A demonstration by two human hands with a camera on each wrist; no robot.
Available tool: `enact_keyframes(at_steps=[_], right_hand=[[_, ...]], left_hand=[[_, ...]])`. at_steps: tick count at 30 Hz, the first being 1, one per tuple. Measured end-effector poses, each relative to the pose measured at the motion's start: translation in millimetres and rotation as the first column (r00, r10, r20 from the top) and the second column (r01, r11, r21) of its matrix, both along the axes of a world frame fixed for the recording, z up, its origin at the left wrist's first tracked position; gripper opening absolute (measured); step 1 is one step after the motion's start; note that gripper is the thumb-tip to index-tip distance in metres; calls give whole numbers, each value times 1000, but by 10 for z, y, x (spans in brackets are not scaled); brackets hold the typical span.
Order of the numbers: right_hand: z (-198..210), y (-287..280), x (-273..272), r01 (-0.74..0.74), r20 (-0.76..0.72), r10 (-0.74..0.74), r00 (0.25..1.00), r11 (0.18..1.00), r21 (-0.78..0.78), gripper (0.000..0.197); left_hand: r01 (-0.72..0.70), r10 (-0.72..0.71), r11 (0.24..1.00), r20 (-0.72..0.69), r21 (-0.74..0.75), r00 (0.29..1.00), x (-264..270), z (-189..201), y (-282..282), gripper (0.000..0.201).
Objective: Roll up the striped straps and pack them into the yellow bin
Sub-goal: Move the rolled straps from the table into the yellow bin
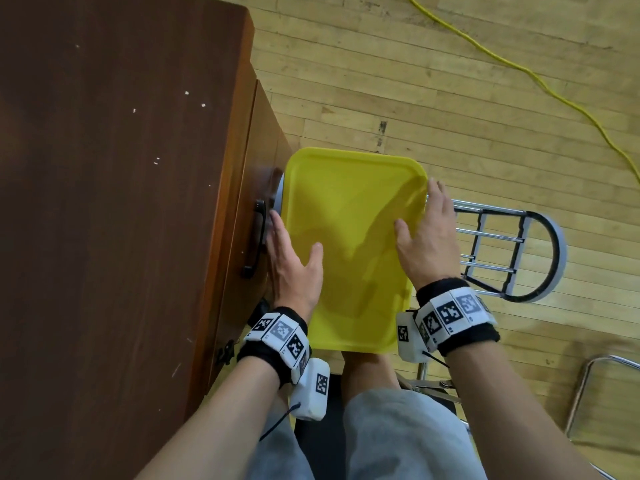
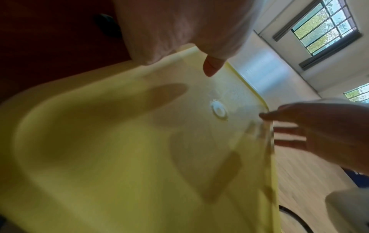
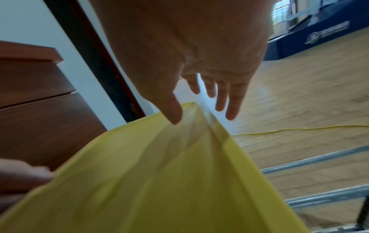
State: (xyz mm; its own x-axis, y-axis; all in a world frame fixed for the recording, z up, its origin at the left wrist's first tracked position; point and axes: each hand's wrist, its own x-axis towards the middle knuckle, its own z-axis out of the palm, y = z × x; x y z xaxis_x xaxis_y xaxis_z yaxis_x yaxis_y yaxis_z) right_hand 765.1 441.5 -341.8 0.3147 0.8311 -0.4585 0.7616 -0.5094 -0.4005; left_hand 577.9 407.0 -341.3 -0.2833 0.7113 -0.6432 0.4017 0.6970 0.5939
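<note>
Head view: the yellow lid sits flat on top of what is probably the bin, on a chair just right of a brown wooden cabinet. Left hand has straight fingers down the lid's left edge, thumb on top. Right hand mirrors it on the right edge, fingers relaxed and spread, thumb on the lid. Neither is clamped. No straps are in sight, so it can't be told whether they are inside. Yellow cable crosses the plank floor. Left wrist view: lid is smooth, slightly translucent plastic with rounded corners, a raised rim and a small round moulding mark; thumb tip hovers just over it. Right hand is at the far edge, fingers extended. Right wrist view, blurred: open right hand, fingers splayed past the lid rim. Judged light, stiff but a bit flexy, and slick; best gripped at both long edges under the rim.
</note>
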Motion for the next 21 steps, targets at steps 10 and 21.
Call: enact_keyframes(at_steps=[10,21], right_hand=[[-248,69,-175,-125,-16,126,992,992,32,81],[-27,-491,-18,-174,-167,136,976,955,-239,110]], left_hand=[[158,-160,987,82,33,984,-101,-116,-19,88],[324,-336,926,-27,-195,942,-147,30,-441,102]])
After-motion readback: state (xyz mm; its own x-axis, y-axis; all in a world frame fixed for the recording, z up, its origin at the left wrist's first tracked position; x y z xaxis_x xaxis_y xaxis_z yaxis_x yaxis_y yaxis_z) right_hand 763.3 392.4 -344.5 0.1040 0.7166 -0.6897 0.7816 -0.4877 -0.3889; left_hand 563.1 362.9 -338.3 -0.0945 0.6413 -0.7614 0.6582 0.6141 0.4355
